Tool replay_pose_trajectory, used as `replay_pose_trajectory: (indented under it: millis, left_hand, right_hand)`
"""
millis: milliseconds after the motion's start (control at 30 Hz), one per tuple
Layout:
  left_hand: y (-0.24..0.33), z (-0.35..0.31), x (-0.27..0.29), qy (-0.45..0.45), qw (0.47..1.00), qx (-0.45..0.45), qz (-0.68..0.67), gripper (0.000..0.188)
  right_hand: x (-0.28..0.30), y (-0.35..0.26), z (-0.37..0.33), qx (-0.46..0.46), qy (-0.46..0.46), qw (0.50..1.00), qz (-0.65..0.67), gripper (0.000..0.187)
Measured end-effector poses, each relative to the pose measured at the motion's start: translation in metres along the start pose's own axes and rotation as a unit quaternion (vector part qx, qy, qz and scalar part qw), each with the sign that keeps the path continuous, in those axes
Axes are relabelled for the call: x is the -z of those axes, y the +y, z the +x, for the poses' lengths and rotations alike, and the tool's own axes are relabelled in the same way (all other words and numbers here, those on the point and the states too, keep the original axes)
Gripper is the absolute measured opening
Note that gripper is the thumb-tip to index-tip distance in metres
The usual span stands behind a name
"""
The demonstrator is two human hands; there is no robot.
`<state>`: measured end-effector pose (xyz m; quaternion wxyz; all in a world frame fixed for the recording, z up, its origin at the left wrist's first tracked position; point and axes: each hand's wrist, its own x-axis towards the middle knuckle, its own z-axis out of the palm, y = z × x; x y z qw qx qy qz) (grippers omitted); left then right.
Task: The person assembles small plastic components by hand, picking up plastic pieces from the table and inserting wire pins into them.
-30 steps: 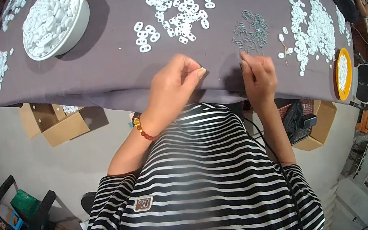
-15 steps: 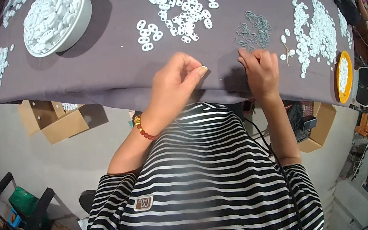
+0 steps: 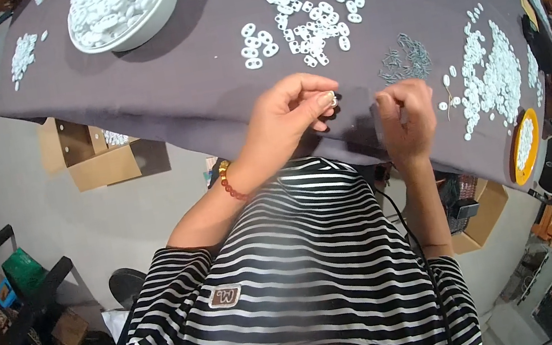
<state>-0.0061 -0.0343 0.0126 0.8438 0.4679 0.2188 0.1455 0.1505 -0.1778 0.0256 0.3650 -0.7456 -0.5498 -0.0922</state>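
My left hand (image 3: pixel 287 117) is closed near the table's front edge, with a small white plastic piece (image 3: pixel 332 98) pinched at its thumb and fingertips. The fingers hide most of that piece. To its right, my right hand (image 3: pixel 410 121) has its thumb and forefinger pressed together; whatever may be between them is too small to make out. Just beyond the right hand lies a loose heap of small dark grey pins (image 3: pixel 407 60). Farther off, beyond both hands, white two-holed oval pieces and small white square links (image 3: pixel 319 33) lie in a scattered group.
A white bowl (image 3: pixel 150 26) heaped with white pieces stands at the far left. White pieces (image 3: pixel 495 76) spread over the right side, beside an orange dish (image 3: pixel 521 162). A grey cloth (image 3: pixel 113 86) covers the table. An open cardboard box (image 3: pixel 107 167) sits below its left edge.
My right hand has drawn back from the pins toward me. The left hand's fingers have shifted around the white piece. The whole view has turned and shifted a little.
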Motion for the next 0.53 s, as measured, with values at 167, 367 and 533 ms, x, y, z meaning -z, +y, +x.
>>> replay_pose_trajectory:
  millis: [167,367,533]
  left_hand:
    - [0.000,-0.004,-0.004,0.025,0.999,-0.004,-0.039,0.022]
    - [0.001,-0.008,0.000,0.048,0.998,-0.030,-0.033,0.024]
    - [0.009,-0.010,0.003,0.065,0.992,-0.030,0.108,0.029]
  right_hand:
    - [-0.010,-0.032,0.024,-0.124,-0.073,0.986,0.086,0.003]
    - [-0.018,-0.041,0.029,-0.183,-0.107,0.956,0.200,0.006]
    - [-0.025,-0.041,0.030,-0.220,-0.109,0.939,0.242,0.011]
